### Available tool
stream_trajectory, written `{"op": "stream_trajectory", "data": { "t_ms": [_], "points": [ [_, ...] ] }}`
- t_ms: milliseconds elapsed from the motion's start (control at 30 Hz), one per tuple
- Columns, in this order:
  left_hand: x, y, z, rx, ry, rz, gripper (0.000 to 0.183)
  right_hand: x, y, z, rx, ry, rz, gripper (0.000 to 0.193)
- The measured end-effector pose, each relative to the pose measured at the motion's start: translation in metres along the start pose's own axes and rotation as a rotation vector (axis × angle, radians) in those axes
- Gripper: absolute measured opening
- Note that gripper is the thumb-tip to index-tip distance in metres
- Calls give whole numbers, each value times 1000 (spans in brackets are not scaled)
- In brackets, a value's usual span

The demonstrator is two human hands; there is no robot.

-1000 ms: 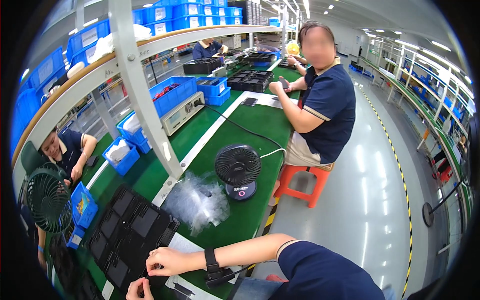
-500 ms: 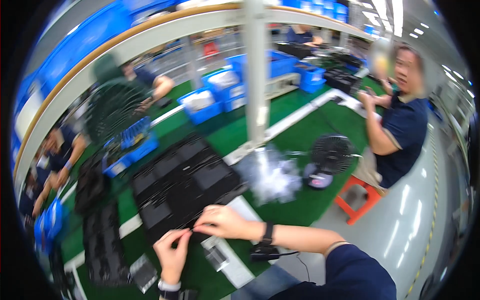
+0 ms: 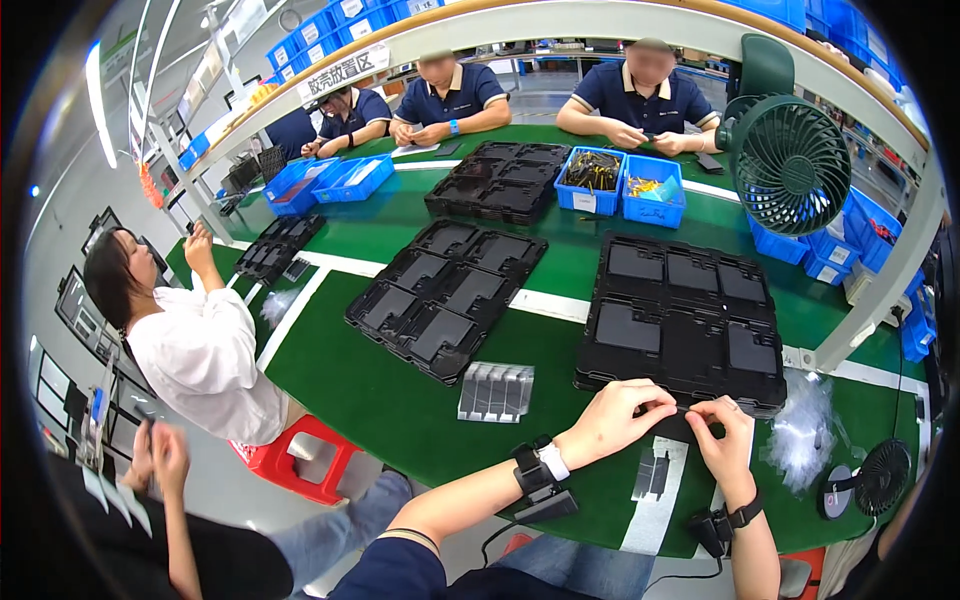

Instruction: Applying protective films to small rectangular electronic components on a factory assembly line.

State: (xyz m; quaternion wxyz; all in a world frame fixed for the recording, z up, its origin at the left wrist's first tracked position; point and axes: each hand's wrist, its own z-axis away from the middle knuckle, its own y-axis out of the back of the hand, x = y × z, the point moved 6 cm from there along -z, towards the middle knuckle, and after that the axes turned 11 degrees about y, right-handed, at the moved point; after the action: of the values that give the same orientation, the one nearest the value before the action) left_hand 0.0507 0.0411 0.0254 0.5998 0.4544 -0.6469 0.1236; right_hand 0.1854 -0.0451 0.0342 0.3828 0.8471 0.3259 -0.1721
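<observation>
Over the green table mat, my left hand (image 3: 622,420) and my right hand (image 3: 726,440) meet with thumbs and fingertips pinched together. Between them is a small black piece (image 3: 677,425); its exact kind is too small and too covered to make out. Just beyond my fingers lies a black compartment tray (image 3: 692,333) with flat dark rectangular parts in several of its pockets. Below my hands, a few dark strips on a clear sheet (image 3: 652,474) rest over a white stripe. A clear sheet with grey strips (image 3: 497,392) lies left of my left forearm.
More black trays (image 3: 447,298) (image 3: 500,180) and blue bins (image 3: 590,178) (image 3: 654,190) occupy the table. Crumpled clear film (image 3: 800,430) and a small black fan (image 3: 882,475) are at right; a green fan (image 3: 797,170) hangs above. Several people work around the table, one by a red stool (image 3: 305,460).
My view has swung left, bringing the left side of the table into sight and shifting the tray rightward in the picture. My hands remain pinched together near the tray's front edge.
</observation>
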Motion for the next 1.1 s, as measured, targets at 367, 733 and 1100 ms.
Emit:
{"op": "stream_trajectory", "data": {
  "t_ms": [367, 733, 1100],
  "points": [
    [0, -4, -2, -3, 23, 66, 12, 11, 0, 5, 37, -103, -47, 5],
    [-6, -3, -2, -20, 7, 106, 10, 14, -2, 6, 32, -100, -45, 7],
    [-12, -14, 8, -95, 180, 369, 25, 20, -5, 23, 82, -273, -257, 34]
  ]
}}
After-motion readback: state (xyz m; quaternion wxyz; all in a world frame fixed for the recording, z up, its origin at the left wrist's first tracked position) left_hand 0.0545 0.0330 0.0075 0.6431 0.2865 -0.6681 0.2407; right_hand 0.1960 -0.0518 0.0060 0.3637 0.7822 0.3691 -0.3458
